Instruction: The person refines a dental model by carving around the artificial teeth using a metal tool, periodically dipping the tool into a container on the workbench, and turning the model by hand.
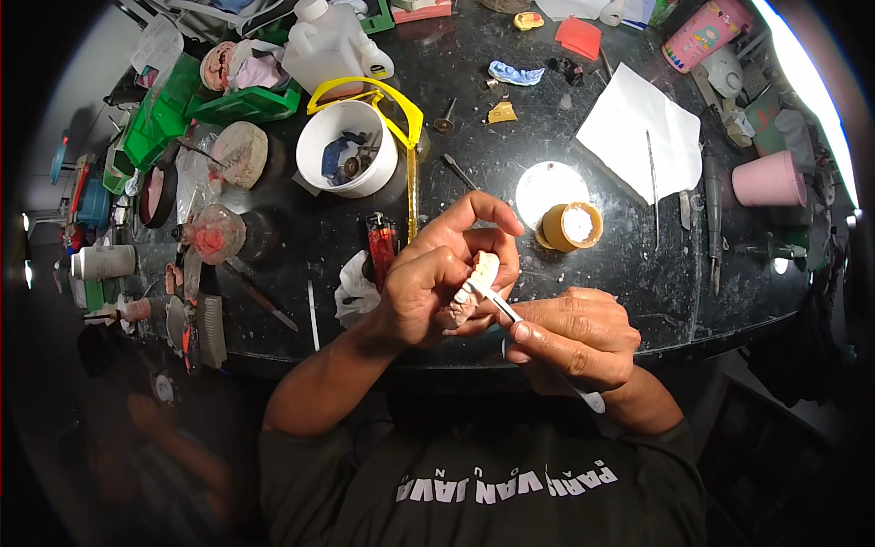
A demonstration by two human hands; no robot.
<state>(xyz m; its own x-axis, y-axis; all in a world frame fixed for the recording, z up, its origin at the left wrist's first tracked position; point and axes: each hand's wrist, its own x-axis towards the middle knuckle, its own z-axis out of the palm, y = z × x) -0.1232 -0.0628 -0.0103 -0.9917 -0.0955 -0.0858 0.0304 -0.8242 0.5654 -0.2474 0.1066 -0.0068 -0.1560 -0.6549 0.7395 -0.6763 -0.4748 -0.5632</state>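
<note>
My left hand (pixel 424 287) grips a dental cast (pixel 476 284), a cream row of teeth on a pinkish base, between thumb and fingers above the table's near edge. Its index finger is raised and curled. In my right hand (pixel 581 333) is a slim metal spatula (pixel 593 400), pinched between thumb and fingers. The tool's front end meets the teeth of the cast; its rounded other end sticks out below the hand. Just beyond my hands stands a small tan cup (pixel 553 230) with white material inside, close to a white round disc (pixel 540 190).
A white tub (pixel 314 137) of small tools, yellow safety glasses (pixel 412 118) and a red lighter (pixel 381 242) lie left of centre. White paper (pixel 620 137), a handpiece (pixel 713 210) and a pink cup (pixel 770 179) are at right. Green bins (pixel 164 114) crowd the far left.
</note>
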